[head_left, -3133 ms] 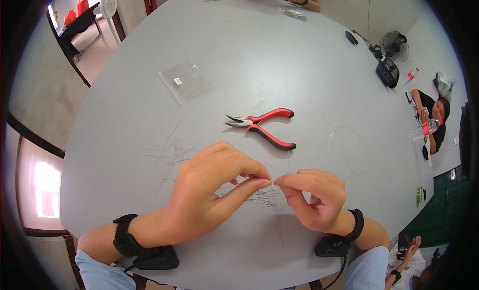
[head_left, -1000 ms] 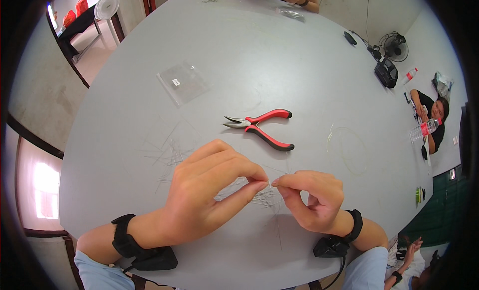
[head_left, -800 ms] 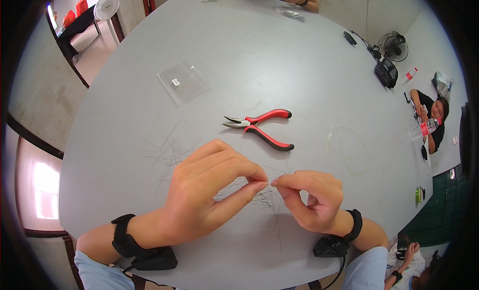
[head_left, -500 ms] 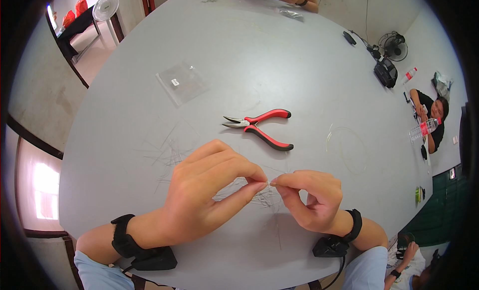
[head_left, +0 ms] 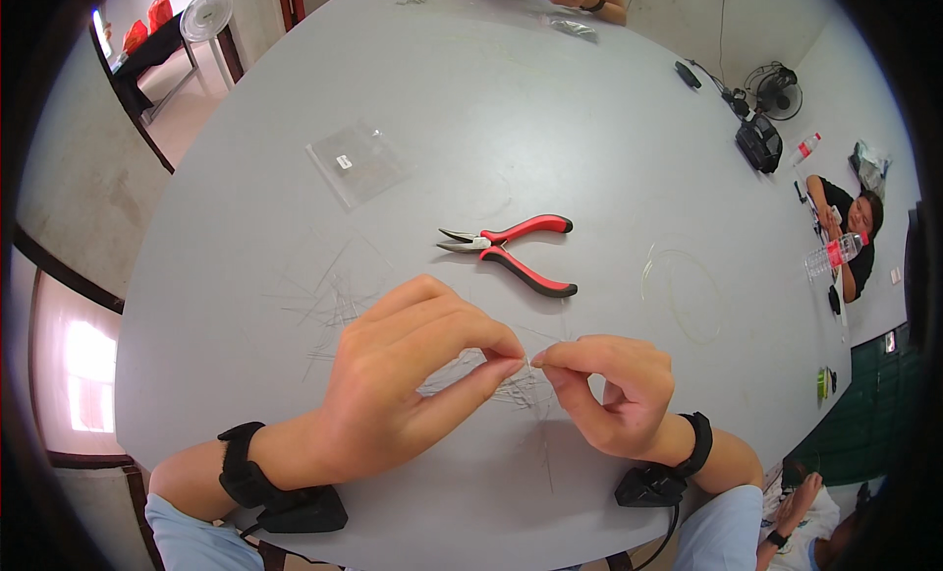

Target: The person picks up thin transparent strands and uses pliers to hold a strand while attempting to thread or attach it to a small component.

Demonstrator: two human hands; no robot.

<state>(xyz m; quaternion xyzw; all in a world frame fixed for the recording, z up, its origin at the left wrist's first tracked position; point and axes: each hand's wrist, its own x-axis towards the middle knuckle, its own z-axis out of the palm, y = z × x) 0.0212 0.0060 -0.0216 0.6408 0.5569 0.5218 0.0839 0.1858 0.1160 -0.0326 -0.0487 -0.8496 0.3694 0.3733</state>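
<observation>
By the desk's near edge, the left hand and right hand pinch a tiny thing, hard to see, likely so it won't slip. Bent-nose pliers lie beyond.

Metallic-looking strands, glossy plastic bag, smooth tabletop

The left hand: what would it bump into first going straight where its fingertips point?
Most likely the right hand, which faces the left hand across a very small gap; depth, and whether anything tiny lies between, is hard to tell.
</observation>
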